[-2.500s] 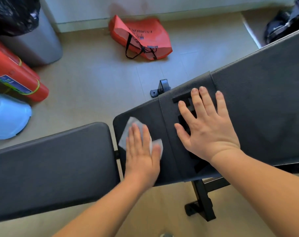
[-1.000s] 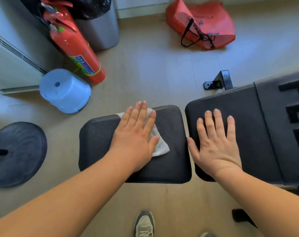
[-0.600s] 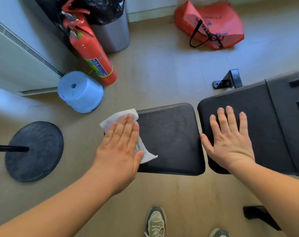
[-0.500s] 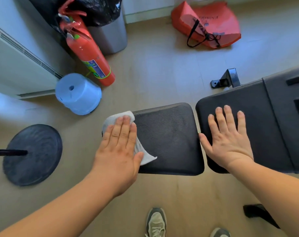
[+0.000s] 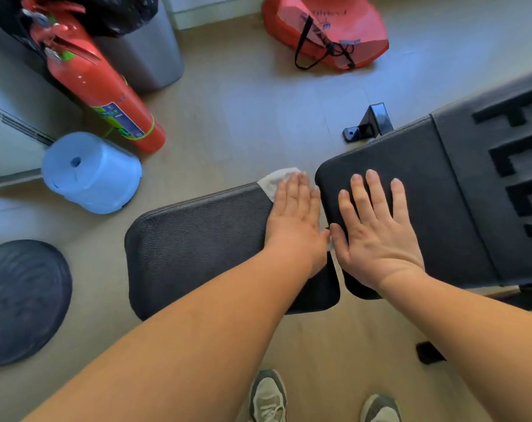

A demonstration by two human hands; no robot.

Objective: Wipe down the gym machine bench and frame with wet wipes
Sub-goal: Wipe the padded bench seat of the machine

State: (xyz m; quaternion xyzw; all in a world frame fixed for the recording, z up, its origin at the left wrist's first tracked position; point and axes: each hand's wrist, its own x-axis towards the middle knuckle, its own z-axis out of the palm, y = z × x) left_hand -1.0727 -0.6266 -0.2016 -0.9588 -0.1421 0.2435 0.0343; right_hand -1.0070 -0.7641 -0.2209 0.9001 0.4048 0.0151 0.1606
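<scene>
The black padded seat pad (image 5: 197,239) of the gym bench lies in the middle, with the longer back pad (image 5: 441,193) to its right across a narrow gap. My left hand (image 5: 295,220) lies flat with straight fingers on a white wet wipe (image 5: 273,181), pressing it onto the seat pad's far right corner. Most of the wipe is hidden under the hand. My right hand (image 5: 377,233) rests flat, fingers spread, on the near left end of the back pad. A black frame foot (image 5: 368,123) shows on the floor behind the bench.
A red fire extinguisher (image 5: 106,95) leans by a grey bin (image 5: 146,56) at the back left, with an upturned blue bucket (image 5: 91,175) below it. A black weight plate (image 5: 18,300) lies at the left. A red bag (image 5: 328,28) sits at the back. My shoes (image 5: 267,394) stand below.
My left hand has slid the wipe across the seat pad from its left end to its right corner, beside my right hand. The right hand stays flat on the back pad.
</scene>
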